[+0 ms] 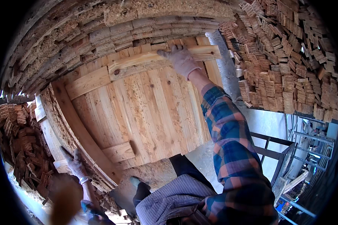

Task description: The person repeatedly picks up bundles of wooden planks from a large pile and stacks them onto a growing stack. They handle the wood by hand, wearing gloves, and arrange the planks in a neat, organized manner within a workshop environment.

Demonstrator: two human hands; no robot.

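A wide panel of pale planks (142,108) lies in front of me. Across its far end runs a loose-looking wooden board (139,62), over which my gloved right hand (182,62) is laid, fingers curled at its far edge. On the panel's left side stands a long curved-looking stack of boards (75,127). My gloved left hand (75,164) is beside the outer face of that stack, its fingers stretched and apart. A shorter board (88,83) sits in line with the one under my right hand. Nearer me, a small wood piece (120,152) rests on the panel by the stack.
Rough stacked slabs (139,30) rise behind the panel. Piles of short cut wood stand at the right (285,71) and the left (20,142). A dark metal frame (274,150) is to the right of my arm. Something brown and blurred (65,202) shows at lower left.
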